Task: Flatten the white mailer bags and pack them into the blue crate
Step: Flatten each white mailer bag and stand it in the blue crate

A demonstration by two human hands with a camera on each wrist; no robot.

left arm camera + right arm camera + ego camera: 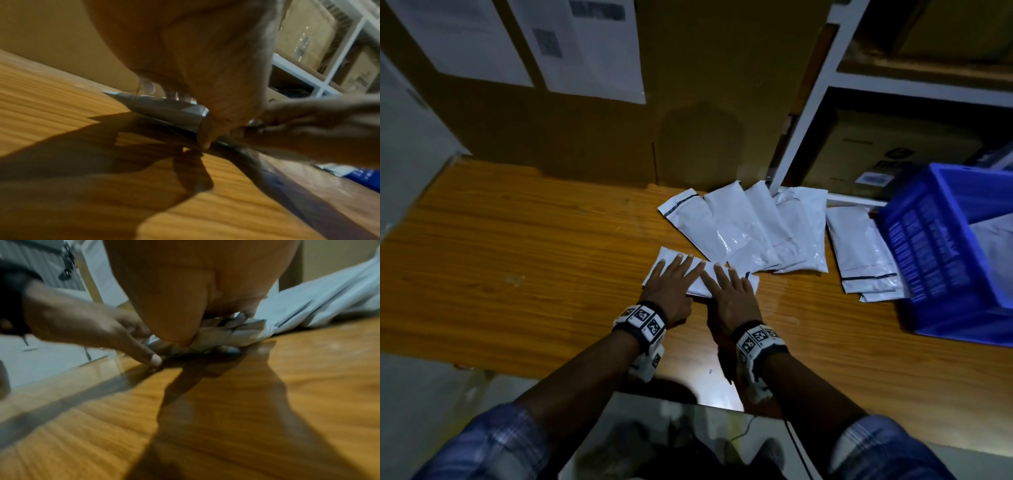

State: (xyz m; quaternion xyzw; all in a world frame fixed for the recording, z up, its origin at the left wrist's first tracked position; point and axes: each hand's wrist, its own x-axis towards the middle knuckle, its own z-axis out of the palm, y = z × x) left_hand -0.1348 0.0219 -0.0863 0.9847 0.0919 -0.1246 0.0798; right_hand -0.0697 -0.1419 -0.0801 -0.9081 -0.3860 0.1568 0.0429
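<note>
both hands pressing one mailer flat on the table

left hand (671, 286) lies palm down on a white mailer bag (669, 262), fingers straight and spread wide, holding nothing. right hand (732, 294) is right beside it on the same bag, fingers also straight and flat, pressing down. the hands sit side by side, close together at the thumbs. bag lies on the wooden table (517, 246), near the middle, just in front of the person.

left wrist view: palm (205, 65) over the bag's edge (164, 108), thumb tip down at the near edge of the bag, the other hand (318, 126) coming in from the right. blurry. right wrist view: the flattened bag looks crumpled (226, 334) under the palm (195, 288), left thumb tip touching the table at the bag's near edge.

behind the hands, a fanned pile of mailer bags (750, 229) overlaps on the table, touching the back wall. more bags (859, 253) lie stacked to the right, just beside the blue crate (928, 246). crate sits tilted at the table's right edge, with something white inside it (993, 240).

white shelving (808, 113) with cardboard boxes stands behind the crate. papers (592, 44) are stuck on the brown wall.
</note>
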